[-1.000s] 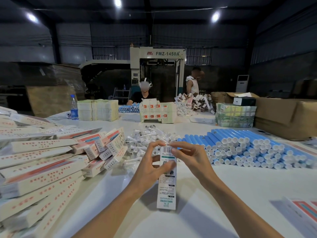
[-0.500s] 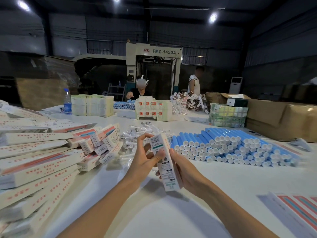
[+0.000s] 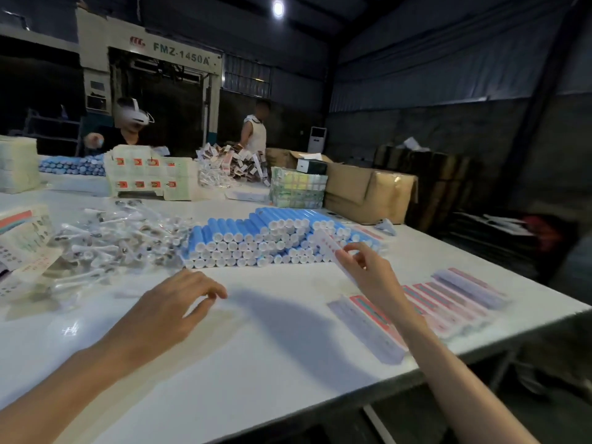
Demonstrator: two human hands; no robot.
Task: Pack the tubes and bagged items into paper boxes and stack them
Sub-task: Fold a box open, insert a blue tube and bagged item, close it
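Step in hand, likely: box pickup. Your right hand (image 3: 368, 274) pinches slim paper box (image 3: 324, 244) at 1 o'clock, in front of blue tubes (image 3: 243, 235) at 12. Box blurred; flat or folded, cannot tell. Your left hand (image 3: 173, 302) hovers over table (image 3: 256, 347) at 11, fingers loosely bent, empty. Bagged items (image 3: 121, 241) at 10, flat boxes (image 3: 426, 306) at 2. Next likely needs left hand on box to open it, then tube and bag.
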